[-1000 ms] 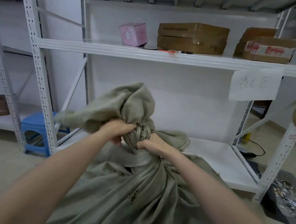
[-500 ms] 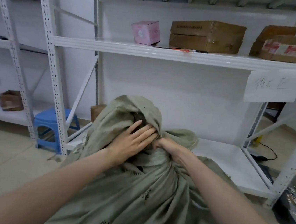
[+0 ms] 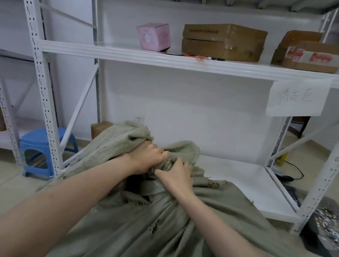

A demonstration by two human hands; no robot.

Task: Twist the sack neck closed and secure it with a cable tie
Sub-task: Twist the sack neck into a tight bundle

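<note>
- The sack neck (image 3: 165, 165) is gripped by the left hand (image 3: 147, 157), at ten o'clock.
- It is clasped by the right hand (image 3: 175, 176).
- Soft, coarse cloth: best held at the twist.

Sack (image 3: 174, 233) before rack (image 3: 130, 56); stool (image 3: 43, 146) left; boxes (image 3: 223, 42) on shelf.

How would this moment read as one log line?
step: twisting neck | left hand: gripping sack neck | right hand: gripping neck | cable tie: not visible
</note>
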